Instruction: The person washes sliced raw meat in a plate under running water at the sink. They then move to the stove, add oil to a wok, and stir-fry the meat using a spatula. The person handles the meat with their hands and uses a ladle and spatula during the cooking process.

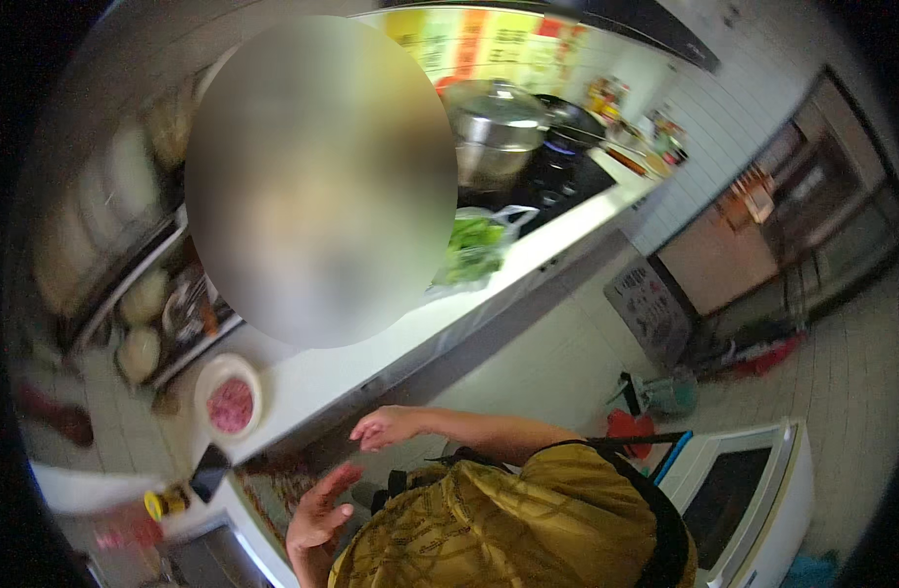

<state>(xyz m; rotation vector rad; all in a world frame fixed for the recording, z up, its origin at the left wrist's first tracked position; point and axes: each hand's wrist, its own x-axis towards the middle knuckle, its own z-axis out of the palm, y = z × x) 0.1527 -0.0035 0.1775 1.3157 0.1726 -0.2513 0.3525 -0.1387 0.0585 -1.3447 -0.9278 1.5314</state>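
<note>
My left hand (321, 508) is held in front of my body, thumb apart from the fingers, holding nothing. A short way off, my right hand (385, 428) hangs in the air near the counter's front edge, its fingers loosely curled around nothing. The white countertop (324, 382) runs diagonally beyond both hands. On its left end sits a pale oval bowl (203, 400) with pink raw minced meat (231, 406) inside. Farther along the counter, leafy greens (475, 239) lie in a clear plastic bag, partly covered by a blurred oval patch that hides the middle of the counter.
A lidded steel pot (497, 136) and a dark wok (567, 121) stand on the black gas hob (574, 184); a blue flame shows under the wok. A yellow-lidded jar (166, 504) is at lower left. A white appliance (777, 500) stands behind me at right.
</note>
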